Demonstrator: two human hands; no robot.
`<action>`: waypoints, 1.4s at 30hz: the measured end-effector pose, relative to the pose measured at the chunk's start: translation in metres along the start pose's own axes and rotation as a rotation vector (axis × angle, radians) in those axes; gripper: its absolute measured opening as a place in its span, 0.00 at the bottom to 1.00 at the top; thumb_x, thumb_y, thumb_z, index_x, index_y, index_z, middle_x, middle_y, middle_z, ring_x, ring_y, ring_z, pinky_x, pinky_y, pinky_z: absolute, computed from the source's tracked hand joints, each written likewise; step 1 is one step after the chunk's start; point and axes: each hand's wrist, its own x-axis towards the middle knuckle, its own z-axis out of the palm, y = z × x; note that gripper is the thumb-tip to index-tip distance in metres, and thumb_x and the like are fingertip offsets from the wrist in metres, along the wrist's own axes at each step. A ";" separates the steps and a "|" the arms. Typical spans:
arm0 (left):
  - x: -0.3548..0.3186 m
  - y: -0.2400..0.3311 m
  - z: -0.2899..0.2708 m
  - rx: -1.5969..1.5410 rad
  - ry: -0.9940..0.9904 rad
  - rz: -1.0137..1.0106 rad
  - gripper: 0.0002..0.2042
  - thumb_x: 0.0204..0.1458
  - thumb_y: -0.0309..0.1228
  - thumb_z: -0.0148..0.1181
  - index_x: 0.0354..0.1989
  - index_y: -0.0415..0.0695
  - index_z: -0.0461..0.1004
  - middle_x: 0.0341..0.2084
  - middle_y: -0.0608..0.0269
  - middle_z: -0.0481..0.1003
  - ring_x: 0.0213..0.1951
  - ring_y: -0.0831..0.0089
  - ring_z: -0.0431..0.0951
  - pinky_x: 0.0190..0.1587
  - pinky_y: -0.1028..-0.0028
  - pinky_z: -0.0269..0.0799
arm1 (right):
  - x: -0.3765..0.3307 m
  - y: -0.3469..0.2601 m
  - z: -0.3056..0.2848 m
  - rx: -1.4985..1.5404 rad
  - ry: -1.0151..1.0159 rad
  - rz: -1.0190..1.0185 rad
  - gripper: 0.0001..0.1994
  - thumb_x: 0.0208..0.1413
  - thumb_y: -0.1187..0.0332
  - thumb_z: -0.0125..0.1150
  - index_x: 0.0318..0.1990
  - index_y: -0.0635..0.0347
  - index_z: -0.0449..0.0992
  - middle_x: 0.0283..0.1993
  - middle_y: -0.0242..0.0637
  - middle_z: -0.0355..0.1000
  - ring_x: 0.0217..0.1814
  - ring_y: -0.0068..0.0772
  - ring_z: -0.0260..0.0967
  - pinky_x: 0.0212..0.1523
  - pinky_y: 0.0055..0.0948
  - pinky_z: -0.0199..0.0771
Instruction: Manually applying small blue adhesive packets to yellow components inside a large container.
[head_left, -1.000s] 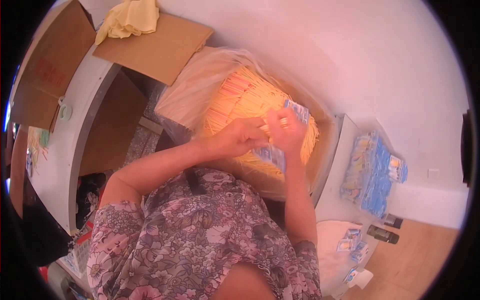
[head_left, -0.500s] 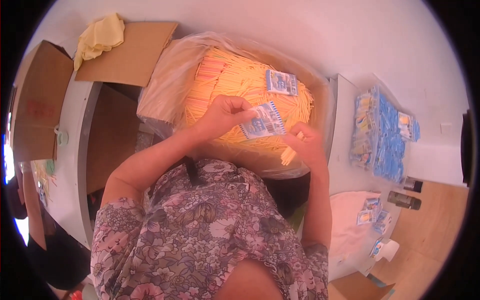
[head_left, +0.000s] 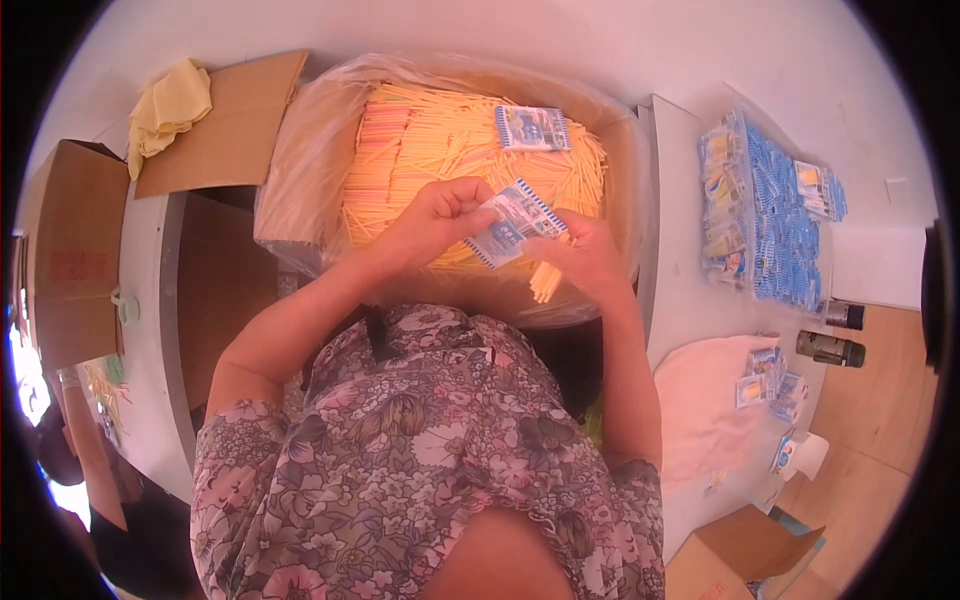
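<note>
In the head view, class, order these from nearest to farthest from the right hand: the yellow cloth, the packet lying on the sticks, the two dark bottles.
1. Packet lying on the sticks: just above the right hand.
2. Two dark bottles: right, on the table.
3. Yellow cloth: far upper left, on cardboard.

Packet (head_left: 515, 226) tilted flatter — right hand (head_left: 585, 262) now gripping it.
</note>
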 end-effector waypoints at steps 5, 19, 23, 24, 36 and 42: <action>0.008 0.011 0.017 -0.033 0.029 -0.087 0.07 0.57 0.30 0.53 0.37 0.39 0.72 0.29 0.70 0.75 0.34 0.87 0.72 0.38 0.83 0.68 | 0.004 0.010 0.000 0.142 0.036 -0.031 0.11 0.51 0.69 0.62 0.42 0.64 0.77 0.34 0.25 0.73 0.35 0.12 0.65 0.36 0.18 0.67; 0.011 0.008 -0.001 0.111 0.075 -0.002 0.05 0.47 0.21 0.62 0.33 0.37 0.78 0.31 0.64 0.78 0.35 0.81 0.75 0.40 0.81 0.71 | -0.002 0.009 -0.013 -0.244 0.415 -0.109 0.11 0.52 0.65 0.61 0.22 0.61 0.71 0.18 0.23 0.64 0.21 0.14 0.59 0.22 0.20 0.59; 0.011 0.012 -0.001 0.187 -0.048 0.083 0.06 0.46 0.21 0.62 0.34 0.38 0.79 0.38 0.58 0.77 0.40 0.76 0.75 0.45 0.76 0.70 | 0.000 -0.029 -0.019 0.085 0.361 -0.125 0.12 0.53 0.65 0.61 0.21 0.58 0.71 0.18 0.21 0.62 0.21 0.10 0.56 0.20 0.17 0.54; 0.011 0.015 0.002 0.208 -0.070 0.077 0.07 0.46 0.21 0.62 0.34 0.39 0.79 0.40 0.56 0.77 0.42 0.74 0.75 0.46 0.75 0.70 | 0.003 -0.035 -0.014 0.130 0.324 -0.109 0.12 0.53 0.65 0.60 0.21 0.58 0.71 0.19 0.19 0.62 0.21 0.09 0.54 0.20 0.16 0.52; 0.012 0.012 0.007 0.117 -0.116 -0.025 0.07 0.48 0.23 0.62 0.36 0.37 0.79 0.33 0.61 0.78 0.37 0.79 0.76 0.44 0.77 0.71 | 0.012 -0.045 0.001 -0.241 0.334 -0.273 0.11 0.54 0.66 0.60 0.24 0.62 0.70 0.20 0.19 0.60 0.23 0.10 0.53 0.21 0.17 0.53; 0.015 -0.004 0.023 -0.061 0.002 -0.085 0.07 0.51 0.26 0.60 0.36 0.37 0.79 0.29 0.66 0.78 0.34 0.83 0.74 0.42 0.80 0.70 | -0.005 -0.041 -0.012 -0.143 0.268 -0.344 0.06 0.54 0.70 0.58 0.33 0.64 0.72 0.24 0.26 0.64 0.27 0.13 0.59 0.27 0.19 0.61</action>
